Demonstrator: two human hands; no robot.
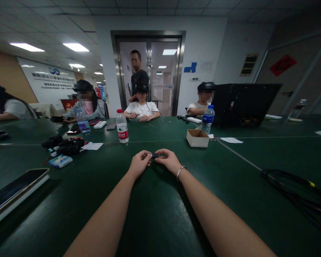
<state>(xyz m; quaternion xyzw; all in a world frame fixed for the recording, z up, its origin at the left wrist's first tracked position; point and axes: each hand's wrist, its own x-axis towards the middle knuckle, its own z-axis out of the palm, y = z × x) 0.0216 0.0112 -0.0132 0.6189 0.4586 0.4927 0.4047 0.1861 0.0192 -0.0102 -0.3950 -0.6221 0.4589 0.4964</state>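
Note:
A small dark stick-like object (155, 156) with a pale, shiny left end is held level between my hands, just over the green table (155, 207). The fingers of my left hand (140, 163) are closed round its shiny end. My right hand (169, 160), with a silver bracelet (180, 172) at the wrist, pinches the dark end. It is too small to tell exactly what kind of thing it is, and my fingertips hide part of it.
A red-capped water bottle (122, 126) and an open cardboard box (198, 138) stand beyond my hands. To the left lie a phone (16, 189), a tissue pack (60, 161) and black gear (65, 144). Coiled black cable (296, 189) lies right. Several people sit across the table; one stands behind.

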